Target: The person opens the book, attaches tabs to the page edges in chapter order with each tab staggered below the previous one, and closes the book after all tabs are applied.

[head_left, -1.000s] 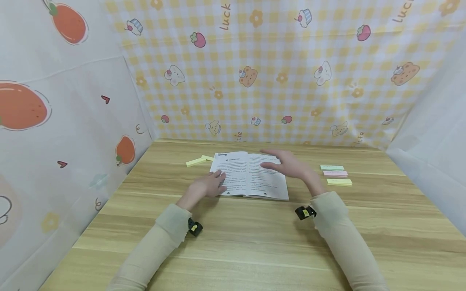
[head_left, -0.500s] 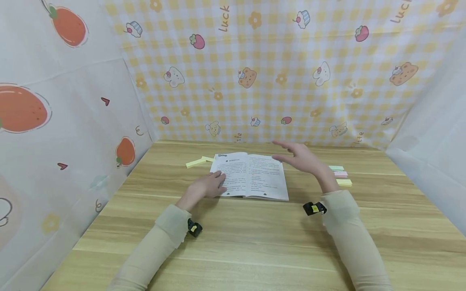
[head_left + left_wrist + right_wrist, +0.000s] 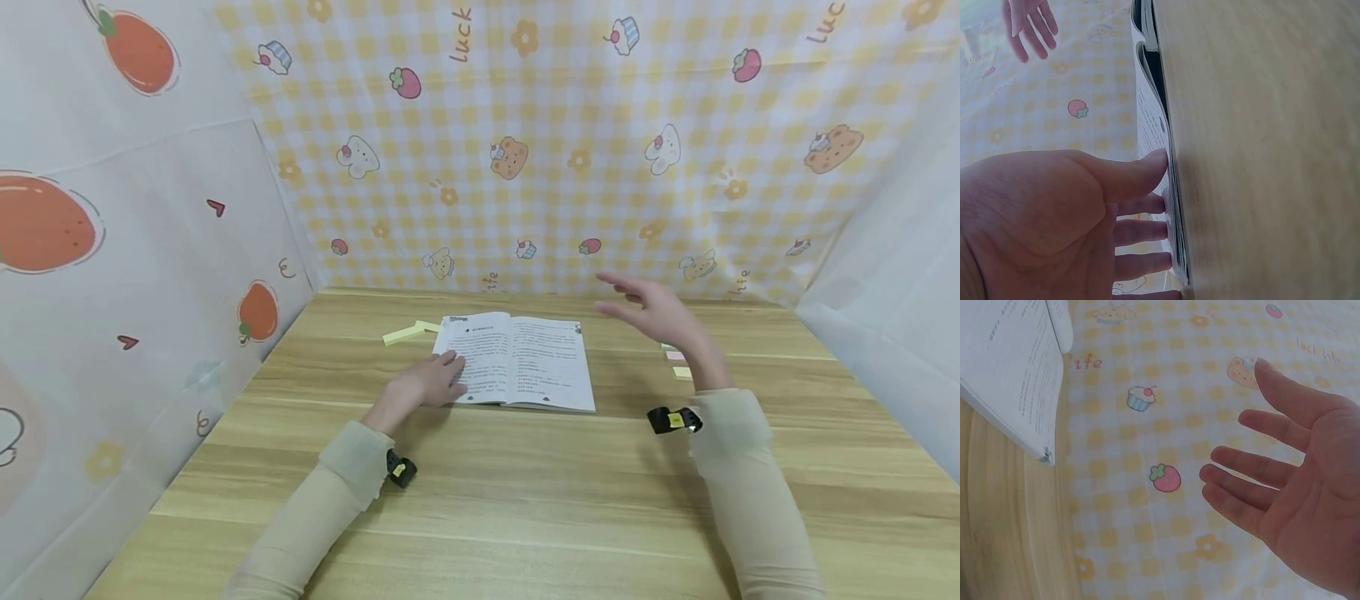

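Note:
An open book (image 3: 551,367) with printed pages lies in the middle of the table. My left hand (image 3: 427,382) rests on the lower part of its left page; in the left wrist view the fingertips and thumb of that hand (image 3: 1066,219) touch the page (image 3: 1150,119). Raised above the table, to the right of the book, my right hand (image 3: 660,315) holds nothing. Its fingers are spread and relaxed in the right wrist view, where the hand (image 3: 1291,469) is apart from the book (image 3: 1016,369).
Yellow sticky notes (image 3: 403,335) lie left of the book. Green, pink and yellow sticky notes (image 3: 681,373) lie to the right, partly hidden behind my right forearm. A checked cloth (image 3: 555,192) hangs at the table's back edge, with a white cloth (image 3: 165,275) on the left.
My right hand has moved right and a little up, from over the right page to beyond the book's right edge. It now covers part of the right sticky notes. My left hand stays put.

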Available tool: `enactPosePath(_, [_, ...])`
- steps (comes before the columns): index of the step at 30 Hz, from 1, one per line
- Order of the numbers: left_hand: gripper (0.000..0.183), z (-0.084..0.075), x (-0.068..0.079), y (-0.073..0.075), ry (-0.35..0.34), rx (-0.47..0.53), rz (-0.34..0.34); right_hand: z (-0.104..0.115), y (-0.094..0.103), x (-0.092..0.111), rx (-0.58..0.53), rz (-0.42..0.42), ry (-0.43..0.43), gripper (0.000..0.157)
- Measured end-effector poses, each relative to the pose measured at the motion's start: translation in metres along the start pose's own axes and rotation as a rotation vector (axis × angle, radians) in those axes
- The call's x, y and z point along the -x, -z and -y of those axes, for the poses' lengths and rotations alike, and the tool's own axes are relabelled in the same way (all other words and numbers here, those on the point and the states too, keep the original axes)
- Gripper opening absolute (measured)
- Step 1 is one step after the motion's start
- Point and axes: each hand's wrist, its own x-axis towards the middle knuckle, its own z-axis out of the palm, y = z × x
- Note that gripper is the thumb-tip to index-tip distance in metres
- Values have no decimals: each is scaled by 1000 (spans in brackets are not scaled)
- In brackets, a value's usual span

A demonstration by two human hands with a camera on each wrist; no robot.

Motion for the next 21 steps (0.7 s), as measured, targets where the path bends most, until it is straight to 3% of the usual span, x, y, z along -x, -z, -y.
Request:
enactPosePath(10, [63, 1, 0, -2, 0, 2, -1, -15, 18, 8, -87, -77, -38, 60])
enactPosePath(21, [63, 1, 0, 0, -5, 4, -2, -48, 31, 19, -91, -114, -112, 62])
